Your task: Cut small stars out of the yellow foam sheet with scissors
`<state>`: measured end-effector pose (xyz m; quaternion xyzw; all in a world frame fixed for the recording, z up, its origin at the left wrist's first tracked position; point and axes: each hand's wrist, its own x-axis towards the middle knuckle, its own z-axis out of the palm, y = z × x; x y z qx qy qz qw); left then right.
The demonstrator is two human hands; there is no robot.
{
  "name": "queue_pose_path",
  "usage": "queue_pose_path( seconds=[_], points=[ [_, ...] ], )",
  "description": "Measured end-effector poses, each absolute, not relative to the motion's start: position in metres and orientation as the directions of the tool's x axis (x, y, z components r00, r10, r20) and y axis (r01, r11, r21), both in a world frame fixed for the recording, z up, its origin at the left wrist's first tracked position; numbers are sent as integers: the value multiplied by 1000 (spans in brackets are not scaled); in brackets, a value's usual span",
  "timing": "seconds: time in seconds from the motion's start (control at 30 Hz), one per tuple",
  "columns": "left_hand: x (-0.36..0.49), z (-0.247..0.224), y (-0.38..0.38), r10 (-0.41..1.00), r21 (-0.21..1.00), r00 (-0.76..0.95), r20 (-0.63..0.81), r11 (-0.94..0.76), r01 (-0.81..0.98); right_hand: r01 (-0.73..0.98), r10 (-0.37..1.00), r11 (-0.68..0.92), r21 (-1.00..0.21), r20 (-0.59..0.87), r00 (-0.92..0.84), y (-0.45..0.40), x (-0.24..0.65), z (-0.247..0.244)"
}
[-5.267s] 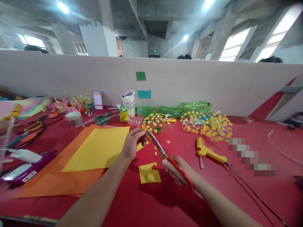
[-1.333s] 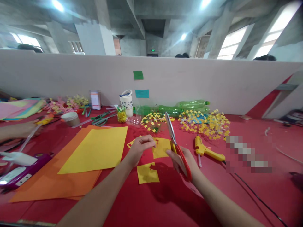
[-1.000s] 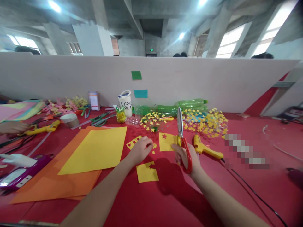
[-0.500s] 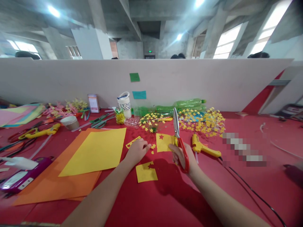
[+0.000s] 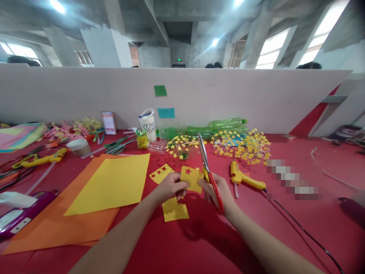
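My left hand [image 5: 173, 185] pinches the left edge of a small yellow sheet [image 5: 191, 182] with a star-shaped hole. At the sheet's other edge are the fingers of my right hand [image 5: 216, 190], which also holds red-handled scissors [image 5: 204, 150], blades pointing up and away. Left of the hands lies a yellow piece [image 5: 164, 172] with several star holes. Another yellow piece [image 5: 176, 213] with a cut-out lies below, partly covered by my left hand.
To the left, a large yellow sheet [image 5: 114, 182] overlaps orange sheets [image 5: 57, 224]. A yellow glue gun [image 5: 246, 180] lies to the right, its black cord trailing forward. Behind are green bottles [image 5: 199, 131], clusters of yellow stars [image 5: 242, 146] and a white cup [image 5: 147, 125].
My left hand has moved right and taken hold of the small yellow sheet, now lifted off the table. The scissors have tilted left and shifted slightly toward me in my right hand.
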<state>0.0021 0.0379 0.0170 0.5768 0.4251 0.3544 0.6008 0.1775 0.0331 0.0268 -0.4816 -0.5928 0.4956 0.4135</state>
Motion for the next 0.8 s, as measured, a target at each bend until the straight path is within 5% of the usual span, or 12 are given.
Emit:
queue_pose_path(
  seconds=[0.27, 0.43, 0.8],
  points=[
    [11, 25, 31, 915, 997, 400, -47, 70, -43, 195, 973, 31, -980, -14, -229, 30, 176, 25],
    [3, 23, 39, 983, 998, 180, 27, -15, -65, 175, 950, 65, -982, 7, -314, 30, 178, 27],
    [-18, 36, 50, 955, 932, -270, 121, -203, -299, 531, 875, 341, -776, 55, -482, 32, 183, 23]
  ],
)
